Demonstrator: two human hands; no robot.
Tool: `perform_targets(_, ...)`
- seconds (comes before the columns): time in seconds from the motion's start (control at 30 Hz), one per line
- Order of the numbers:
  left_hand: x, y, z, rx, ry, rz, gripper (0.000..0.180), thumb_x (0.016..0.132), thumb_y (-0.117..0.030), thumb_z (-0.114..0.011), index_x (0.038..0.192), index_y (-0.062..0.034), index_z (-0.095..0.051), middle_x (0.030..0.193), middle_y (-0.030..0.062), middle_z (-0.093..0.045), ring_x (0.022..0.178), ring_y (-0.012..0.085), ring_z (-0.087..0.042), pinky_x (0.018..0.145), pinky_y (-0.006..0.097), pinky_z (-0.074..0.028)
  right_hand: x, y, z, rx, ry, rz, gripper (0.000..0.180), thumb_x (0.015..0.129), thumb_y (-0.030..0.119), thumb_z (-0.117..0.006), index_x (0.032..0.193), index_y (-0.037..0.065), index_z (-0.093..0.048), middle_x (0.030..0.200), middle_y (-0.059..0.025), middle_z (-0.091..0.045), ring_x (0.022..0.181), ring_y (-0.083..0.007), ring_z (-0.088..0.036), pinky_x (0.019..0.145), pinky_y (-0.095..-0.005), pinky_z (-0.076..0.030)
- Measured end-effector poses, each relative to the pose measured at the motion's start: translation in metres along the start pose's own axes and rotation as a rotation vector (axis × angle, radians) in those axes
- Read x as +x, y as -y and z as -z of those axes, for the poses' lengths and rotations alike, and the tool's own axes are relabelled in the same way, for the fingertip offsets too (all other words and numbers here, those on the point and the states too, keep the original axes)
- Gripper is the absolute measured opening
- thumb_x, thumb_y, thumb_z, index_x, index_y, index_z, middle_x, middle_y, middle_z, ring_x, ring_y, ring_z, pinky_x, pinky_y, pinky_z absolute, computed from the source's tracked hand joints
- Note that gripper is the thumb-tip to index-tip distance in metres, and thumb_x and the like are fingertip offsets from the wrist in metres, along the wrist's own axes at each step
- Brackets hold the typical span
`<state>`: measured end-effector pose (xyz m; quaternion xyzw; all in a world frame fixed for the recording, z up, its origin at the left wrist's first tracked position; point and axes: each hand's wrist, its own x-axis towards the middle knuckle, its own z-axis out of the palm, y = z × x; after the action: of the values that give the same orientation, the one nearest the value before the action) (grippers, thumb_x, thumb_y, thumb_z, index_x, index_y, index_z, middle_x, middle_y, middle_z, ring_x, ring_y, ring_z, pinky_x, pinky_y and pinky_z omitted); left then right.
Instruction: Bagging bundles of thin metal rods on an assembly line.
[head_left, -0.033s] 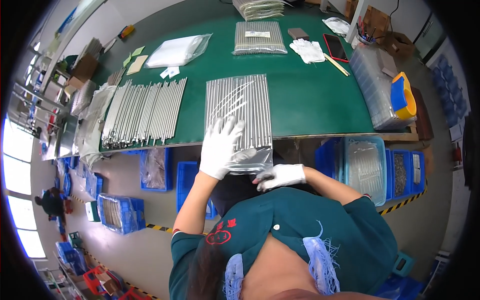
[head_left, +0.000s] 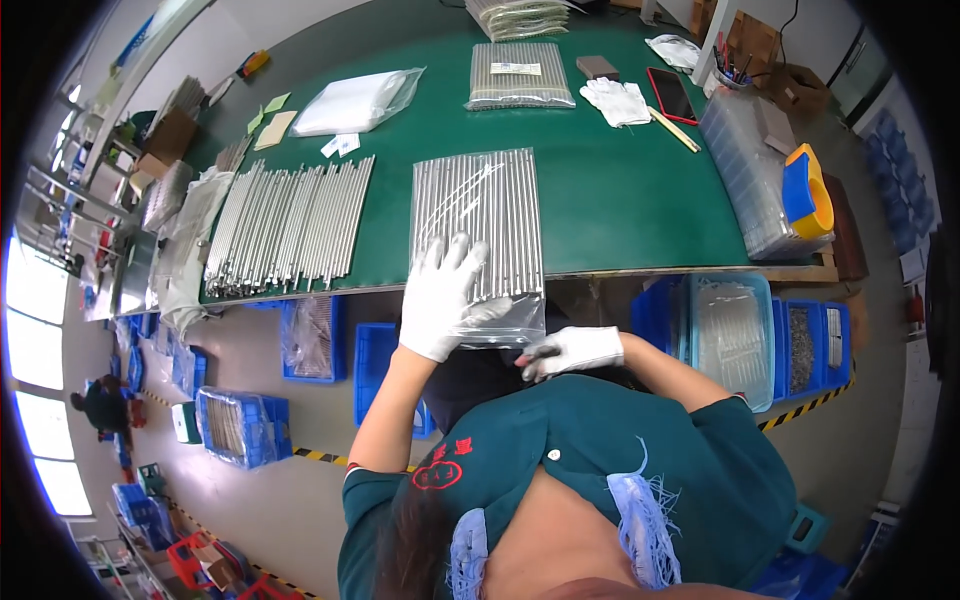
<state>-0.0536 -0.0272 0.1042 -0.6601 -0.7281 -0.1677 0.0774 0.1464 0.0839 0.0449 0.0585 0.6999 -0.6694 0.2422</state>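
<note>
A clear plastic bag (head_left: pixel 476 215) with a row of silvery metal rods inside lies at the table's front edge. Its lower end, free of rods, hangs past the edge. My left hand (head_left: pixel 440 305), in a white glove, rests flat on the bag's lower left part with fingers spread. Just below the bag's lower right corner is my right hand (head_left: pixel 575 352), gloved in white with greyish fingertips. Its fingers are curled together; whatever they may hold is hidden. Left of the bag lies a row of loose metal rods (head_left: pixel 290 225).
Farther back on the green table (head_left: pixel 640 190) are a filled rod bag (head_left: pixel 520 80), spare gloves (head_left: pixel 615 102), a phone (head_left: pixel 672 95) and a stack of clear bags (head_left: pixel 355 100). A tape dispenser (head_left: pixel 805 190) stands at right. Blue bins (head_left: pixel 375 365) sit below.
My right hand has shifted slightly to the right, away from the bag's lower edge. My left hand stays flat on the bag.
</note>
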Motion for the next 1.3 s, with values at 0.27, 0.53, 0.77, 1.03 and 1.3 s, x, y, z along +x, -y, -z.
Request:
perform_targets(0.27, 0.016, -0.029, -0.018, 0.063, -0.07, -0.151, 0.065, 0.07, -0.042, -0.065, 0.121, -0.0058, -0.047, 0.122, 0.013, -0.049, 0.106, 0.0327, -0.045, 0.091, 0.046, -0.032, 0.019, 0.016, 0.0, 0.501, -0.192, 0.159, 0.086, 0.077, 0.076, -0.032, 0.099, -0.004, -0.056, 0.096, -0.0169, -0.064, 0.081, -0.0218, -0.065, 0.071, -0.0295, -0.053)
perform_targets(0.53, 0.008, -0.025, -0.013, 0.054, -0.059, -0.037, 0.074, 0.064, -0.042, -0.072, 0.121, -0.0025, -0.047, 0.121, 0.015, -0.049, 0.11, 0.0362, -0.043, 0.095, 0.048, -0.032, 0.017, 0.014, -0.008, 0.469, -0.352, 0.132, 0.061, 0.092, 0.053, -0.038, 0.072, -0.001, -0.058, 0.081, -0.0163, -0.066, 0.071, -0.0218, -0.065, 0.066, -0.0309, -0.054)
perform_targets(0.77, 0.007, -0.019, 0.004, 0.002, -0.014, 0.064, 0.08, 0.063, -0.045, -0.071, 0.122, 0.0031, -0.045, 0.126, 0.0265, -0.043, 0.118, 0.0401, -0.041, 0.103, 0.048, -0.027, 0.011, 0.021, -0.003, 0.448, -0.304, 0.127, 0.064, 0.094, 0.051, -0.033, 0.075, -0.003, -0.061, 0.083, -0.0158, -0.066, 0.072, -0.0225, -0.065, 0.068, -0.0298, -0.054)
perform_targets(1.03, 0.007, -0.011, -0.02, -0.052, -0.088, -0.127, 0.069, 0.067, -0.04, -0.07, 0.122, -0.0051, -0.048, 0.121, 0.0249, -0.046, 0.108, 0.0436, -0.044, 0.097, 0.049, -0.033, 0.023, 0.01, 0.003, 0.422, -0.225, 0.183, 0.065, 0.093, 0.054, -0.032, 0.082, -0.002, -0.062, 0.086, -0.0155, -0.066, 0.072, -0.0215, -0.066, 0.064, -0.0297, -0.054)
perform_targets(1.3, 0.004, -0.015, -0.009, 0.125, 0.071, -0.097, 0.077, 0.069, -0.053, -0.063, 0.127, -0.0065, -0.045, 0.129, 0.02, -0.045, 0.115, 0.0469, -0.041, 0.099, 0.058, -0.026, 0.026, 0.006, -0.004, 0.408, -0.349, 0.174, 0.06, 0.092, 0.052, -0.035, 0.077, 0.0, -0.06, 0.082, -0.0139, -0.066, 0.073, -0.0199, -0.065, 0.067, -0.0286, -0.053)
